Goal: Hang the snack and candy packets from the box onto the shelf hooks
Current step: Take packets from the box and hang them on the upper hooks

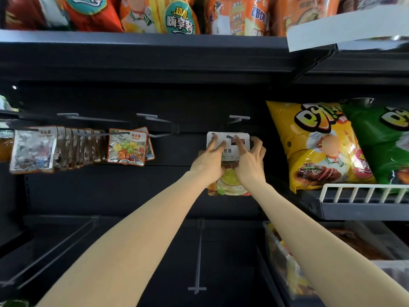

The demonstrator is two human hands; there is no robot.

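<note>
Two bare forearms reach up from six o'clock toward the middle of a dark shelf unit. Both hands meet on a white packet (pixel 228 165) just right of centre. Left hand (pixel 209 161) lies on the packet's left half, fingers stretched up its front toward the top edge. Right hand (pixel 250 159) grips the right edge, forefinger on the front beside the hang hole and the other fingers curled round behind. A hook (pixel 230 137) tip shows in the hole at the packet's top. At nine o'clock, a row of candy packets (pixel 66 149) hangs on other hooks. At three o'clock stand a yellow bag (pixel 318 147) and a green bag (pixel 382 142). At five o'clock sits a clear box (pixel 285 258) with packets inside.
</note>
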